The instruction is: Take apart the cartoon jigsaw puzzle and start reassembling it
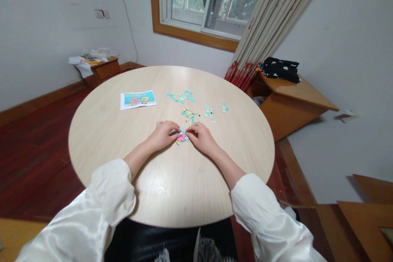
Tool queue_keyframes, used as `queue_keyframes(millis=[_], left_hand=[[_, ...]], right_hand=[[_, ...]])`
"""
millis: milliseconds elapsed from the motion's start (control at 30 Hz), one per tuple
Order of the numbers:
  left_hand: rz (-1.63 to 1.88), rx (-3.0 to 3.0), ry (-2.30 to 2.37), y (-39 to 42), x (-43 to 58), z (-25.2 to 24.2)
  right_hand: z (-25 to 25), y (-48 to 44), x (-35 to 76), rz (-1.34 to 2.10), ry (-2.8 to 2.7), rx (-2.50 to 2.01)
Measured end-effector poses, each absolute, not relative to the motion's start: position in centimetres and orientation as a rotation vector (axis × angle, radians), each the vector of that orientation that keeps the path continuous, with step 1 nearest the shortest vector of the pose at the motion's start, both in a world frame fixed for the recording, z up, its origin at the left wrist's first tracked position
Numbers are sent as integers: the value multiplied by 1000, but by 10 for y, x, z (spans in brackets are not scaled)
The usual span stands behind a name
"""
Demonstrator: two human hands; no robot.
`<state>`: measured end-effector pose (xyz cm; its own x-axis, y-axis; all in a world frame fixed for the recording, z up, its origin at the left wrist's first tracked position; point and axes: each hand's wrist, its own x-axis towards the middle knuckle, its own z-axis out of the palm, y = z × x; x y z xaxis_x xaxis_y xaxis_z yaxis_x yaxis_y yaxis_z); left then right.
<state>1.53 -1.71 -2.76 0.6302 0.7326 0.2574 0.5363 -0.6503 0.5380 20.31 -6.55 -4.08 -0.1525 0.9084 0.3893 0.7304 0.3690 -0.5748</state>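
Near the middle of the round table lies a small joined patch of jigsaw puzzle (181,138), pink with teal and white parts. My left hand (162,136) is at its left edge, thumb and fingers curled together against the pieces. From the right, my right hand (202,136) reaches the patch's upper right edge with thumb and forefinger pinched. Any single piece between those fingertips is too small to make out. Just beyond the hands lies a pile of mixed-colour puzzle pieces (189,115). Farther back are loose teal pieces (183,97).
A printed cartoon picture (138,100) lies on the table (172,188) at the left. Two small groups of pale pieces (208,111) sit to the right. Beyond the table stand a wooden cabinet with dark cloth (281,68), a curtain (264,20) and a low stool with papers (106,69).
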Motion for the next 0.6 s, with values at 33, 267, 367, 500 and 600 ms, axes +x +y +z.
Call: queue_keyframes(millis=[33,267,367,500,600], left_hand=[[647,2441,1004,-17,15,-28],[648,2431,999,-17,15,-29],[642,2434,997,-16,14,-29],[631,2444,997,-16,14,-29],[625,2447,995,-16,14,-29]], right_hand=[[-41,-66,203,328,-1945,-1414],[-41,-66,202,361,-1941,-1417],[-40,-66,201,359,-1907,-1431],[-40,-65,200,360,-1880,-1443],[-41,-63,200,377,-1876,-1432]])
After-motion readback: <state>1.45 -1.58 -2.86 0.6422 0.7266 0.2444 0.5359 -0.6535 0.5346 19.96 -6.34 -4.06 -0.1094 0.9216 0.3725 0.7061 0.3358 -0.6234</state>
